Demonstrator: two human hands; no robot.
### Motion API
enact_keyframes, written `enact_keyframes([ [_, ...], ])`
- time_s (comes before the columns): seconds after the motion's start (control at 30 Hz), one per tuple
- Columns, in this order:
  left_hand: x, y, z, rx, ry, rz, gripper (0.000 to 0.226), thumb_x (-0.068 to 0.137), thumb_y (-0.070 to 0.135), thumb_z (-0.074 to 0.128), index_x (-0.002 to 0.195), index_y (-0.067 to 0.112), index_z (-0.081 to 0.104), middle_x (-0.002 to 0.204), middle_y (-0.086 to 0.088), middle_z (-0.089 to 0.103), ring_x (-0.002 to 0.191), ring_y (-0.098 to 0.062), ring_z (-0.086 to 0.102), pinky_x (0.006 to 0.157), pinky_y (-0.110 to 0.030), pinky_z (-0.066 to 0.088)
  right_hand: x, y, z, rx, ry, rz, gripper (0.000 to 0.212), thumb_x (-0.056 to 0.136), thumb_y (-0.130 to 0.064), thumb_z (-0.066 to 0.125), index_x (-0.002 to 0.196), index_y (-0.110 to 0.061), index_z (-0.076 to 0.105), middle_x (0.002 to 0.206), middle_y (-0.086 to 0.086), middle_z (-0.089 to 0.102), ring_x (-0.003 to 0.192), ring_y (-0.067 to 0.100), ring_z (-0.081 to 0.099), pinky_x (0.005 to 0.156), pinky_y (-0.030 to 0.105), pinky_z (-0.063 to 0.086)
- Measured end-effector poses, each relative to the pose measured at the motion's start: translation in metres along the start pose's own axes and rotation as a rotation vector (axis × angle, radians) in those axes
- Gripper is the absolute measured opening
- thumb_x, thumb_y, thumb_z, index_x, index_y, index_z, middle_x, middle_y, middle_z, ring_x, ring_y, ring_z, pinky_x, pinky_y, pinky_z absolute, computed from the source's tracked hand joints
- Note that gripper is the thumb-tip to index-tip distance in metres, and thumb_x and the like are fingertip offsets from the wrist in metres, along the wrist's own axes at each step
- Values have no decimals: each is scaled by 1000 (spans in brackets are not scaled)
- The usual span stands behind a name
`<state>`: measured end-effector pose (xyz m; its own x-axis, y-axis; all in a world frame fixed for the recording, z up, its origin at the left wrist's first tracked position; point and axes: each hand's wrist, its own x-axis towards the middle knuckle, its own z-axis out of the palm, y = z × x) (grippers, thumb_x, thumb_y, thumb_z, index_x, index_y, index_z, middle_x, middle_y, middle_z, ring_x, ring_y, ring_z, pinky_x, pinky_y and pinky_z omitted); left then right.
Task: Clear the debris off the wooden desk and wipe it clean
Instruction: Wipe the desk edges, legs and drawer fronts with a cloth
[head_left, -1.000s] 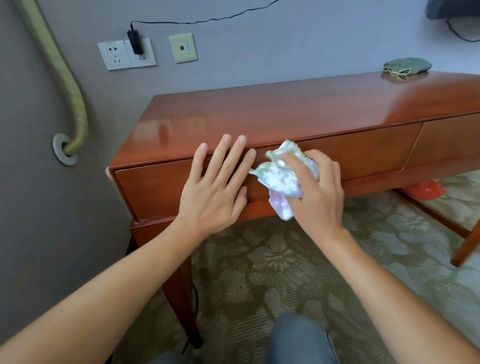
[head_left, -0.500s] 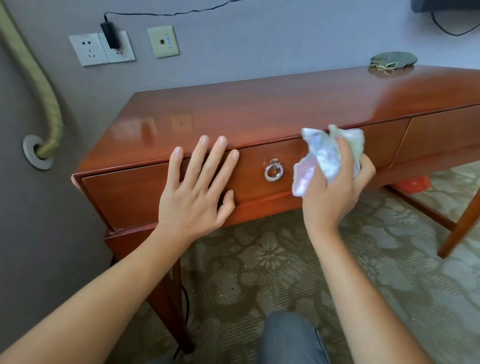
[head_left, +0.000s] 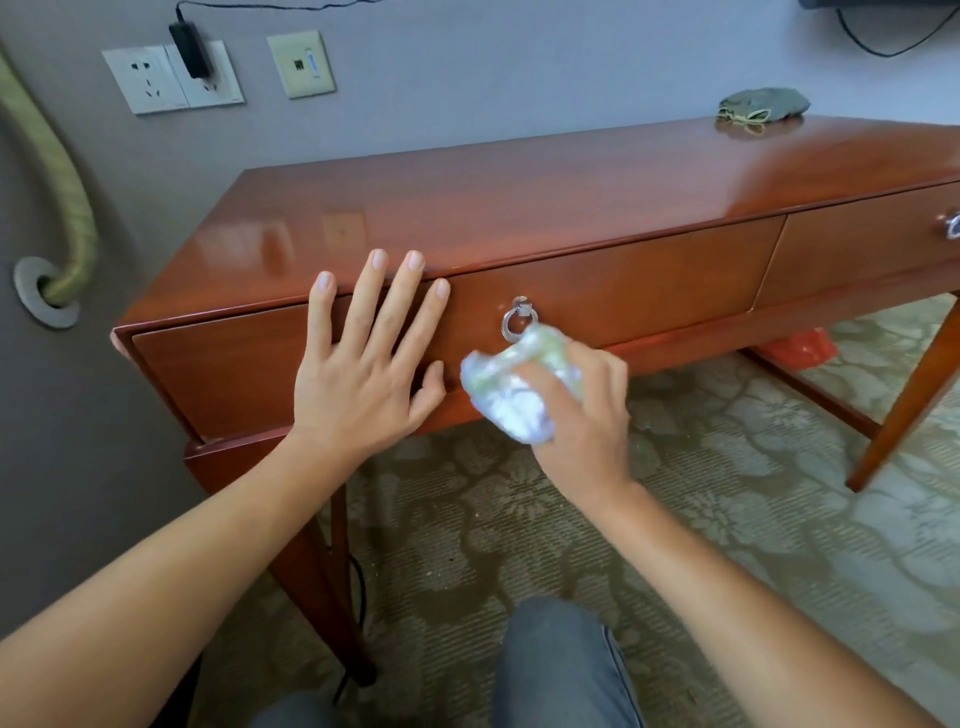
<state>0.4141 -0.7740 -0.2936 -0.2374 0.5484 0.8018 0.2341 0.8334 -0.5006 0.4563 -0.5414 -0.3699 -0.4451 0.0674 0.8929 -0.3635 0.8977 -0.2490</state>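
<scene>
This looks like a hotel or guest bedroom. A glossy reddish wooden desk (head_left: 519, 197) with ring-pull drawers (head_left: 613, 291) stands against a plain grey wall, on patterned floral carpet (head_left: 727, 493). Wall sockets (head_left: 174, 78) with a plugged-in charger (head_left: 189, 49) and a data port plate (head_left: 301, 64) sit above it, beside an insulated pipe (head_left: 57, 171) entering the wall.

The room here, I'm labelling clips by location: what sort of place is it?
Probably a hotel room or bedroom: a polished wooden desk with ring-pull drawers, patterned carpet, and wall sockets above it. The right hand wipes a drawer front with a cloth.
</scene>
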Motion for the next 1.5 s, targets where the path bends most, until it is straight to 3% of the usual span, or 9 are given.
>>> enact_keyframes([
  [0.2,-1,2,2,11,-9,-1,74,98,45,49,162,13,31,168,-18,26,156,-40,23,125,-65,14,20,8,-7,157,345,708,44,90,-32,65,133,-25,61,126,13,49,113,34,55,98,44,49],
  [0.4,-2,3,3,30,-8,1,75,97,45,51,162,13,31,168,-18,26,155,-41,23,124,-65,14,-7,-5,1,155,-26,78,33,86,-23,76,118,-25,68,121,0,60,108,27,62,86,36,53],
  [0.47,-2,4,2,15,-20,2,74,98,44,49,162,12,31,168,-19,26,156,-41,23,125,-65,11,1,19,-8,190,126,457,23,91,-22,75,113,-17,70,113,-16,59,102,9,61,86,30,54],
  [0.57,-2,4,2,33,-17,0,74,98,43,49,162,11,31,167,-19,26,155,-42,23,125,-65,12,-2,13,-10,175,310,882,31,91,-24,68,120,-17,65,120,-1,48,108,26,58,87,33,47],
  [0.73,-2,3,2,35,8,10,75,96,41,53,161,11,34,166,-21,29,154,-43,26,124,-66,15,-43,-44,13,188,-158,176,50,79,-15,79,122,-34,63,136,-3,51,120,29,55,84,40,55],
  [0.93,1,4,0,35,-7,13,74,95,41,51,161,11,35,166,-21,29,154,-43,26,123,-67,16,-3,-16,3,195,251,873,39,90,-53,65,128,-45,60,128,-13,45,113,16,60,92,45,53],
  [1.07,3,4,-5,43,-23,17,74,92,40,54,158,11,40,164,-21,34,150,-45,35,120,-69,21,-16,-35,-5,141,-28,324,44,84,-36,65,127,-47,63,123,-10,50,115,24,57,74,38,50],
  [1.27,40,29,-32,-102,-113,-71,66,95,39,47,155,12,44,151,-20,49,137,-44,47,118,-62,26,60,37,-39,220,277,711,48,88,-37,65,135,-51,62,117,-13,42,109,17,57,94,39,50],
  [1.5,95,77,-20,-167,-215,95,63,102,44,36,159,17,38,163,-12,39,141,-39,44,109,-60,32,63,56,-53,10,-49,135,37,92,-36,65,126,-47,65,126,-8,53,111,19,54,78,41,53],
])
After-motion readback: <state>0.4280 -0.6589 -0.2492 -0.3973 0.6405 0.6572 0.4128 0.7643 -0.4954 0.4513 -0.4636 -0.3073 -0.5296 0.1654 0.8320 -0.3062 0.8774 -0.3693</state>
